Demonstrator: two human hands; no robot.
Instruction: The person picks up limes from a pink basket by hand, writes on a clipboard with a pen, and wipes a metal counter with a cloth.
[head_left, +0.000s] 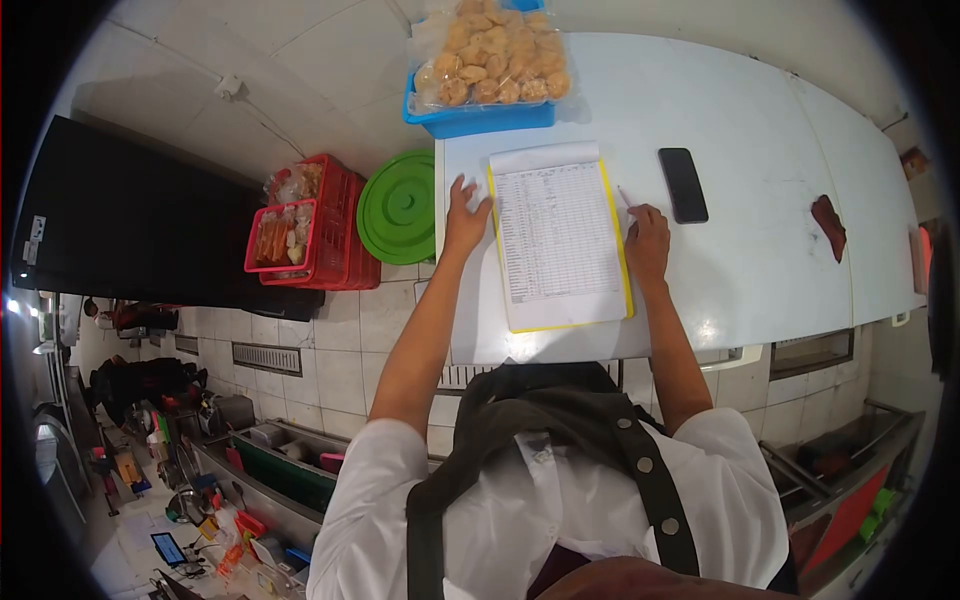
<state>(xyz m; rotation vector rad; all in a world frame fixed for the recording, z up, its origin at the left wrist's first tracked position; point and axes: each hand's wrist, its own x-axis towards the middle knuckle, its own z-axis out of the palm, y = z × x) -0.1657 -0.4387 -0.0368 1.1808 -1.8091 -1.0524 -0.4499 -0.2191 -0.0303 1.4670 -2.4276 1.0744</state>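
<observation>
A yellow-edged clipboard (pixel 629 305) lies on the white table in front of me. Clipped on it is a printed sheet (pixel 556 235) with a table of rows and columns, its top page folded back. My left hand (pixel 466 218) rests at the table's left side, close to the clipboard's left edge, fingers apart and holding nothing. Just past the clipboard's right edge, my right hand (pixel 648 240) has its fingers closed around a pen (pixel 627 197), whose tip points up and left. A black phone (pixel 684 185) lies face up to the right of that hand.
A blue basket (pixel 485 122) with bagged round, light-brown food pieces (pixel 497 60) stands at the table's back left. Beside the table are a green lid (pixel 402 205) and red crates (pixel 345 225). A dark reddish-brown item (pixel 829 228) lies on the white table (pixel 750 270).
</observation>
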